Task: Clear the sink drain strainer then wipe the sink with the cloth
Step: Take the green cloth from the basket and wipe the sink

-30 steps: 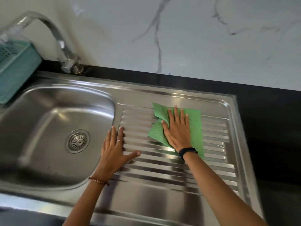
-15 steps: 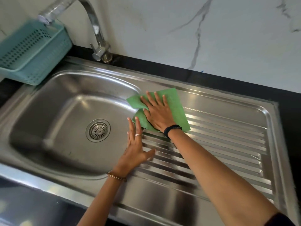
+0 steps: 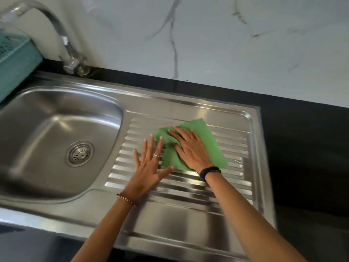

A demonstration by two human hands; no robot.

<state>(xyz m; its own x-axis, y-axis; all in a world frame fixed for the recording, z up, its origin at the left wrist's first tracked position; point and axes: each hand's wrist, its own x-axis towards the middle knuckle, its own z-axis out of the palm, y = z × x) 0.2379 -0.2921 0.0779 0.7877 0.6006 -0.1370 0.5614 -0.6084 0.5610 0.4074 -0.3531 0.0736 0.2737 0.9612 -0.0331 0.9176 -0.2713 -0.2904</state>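
Ribbed drainboard (image 3: 222,188), right hand (image 3: 190,148) flat on rumpled cloth (image 3: 211,148)

Green cloth (image 3: 207,140), ridged silver sink (image 3: 188,188), teal perforated basket (image 3: 15,61), grey-veined white wall (image 3: 226,44).

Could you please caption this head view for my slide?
Right hand presses green cloth on sink drainboard; left hand rests flat beside it.

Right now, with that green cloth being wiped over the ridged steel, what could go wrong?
1. The right hand presses the green cloth with flat fingers only; the cloth is already folded over and might bunch on the drainboard ridges, leaving streaks.
2. The left hand lies flat on the smooth steel beside the cloth and could slip toward the basin if leaned on.
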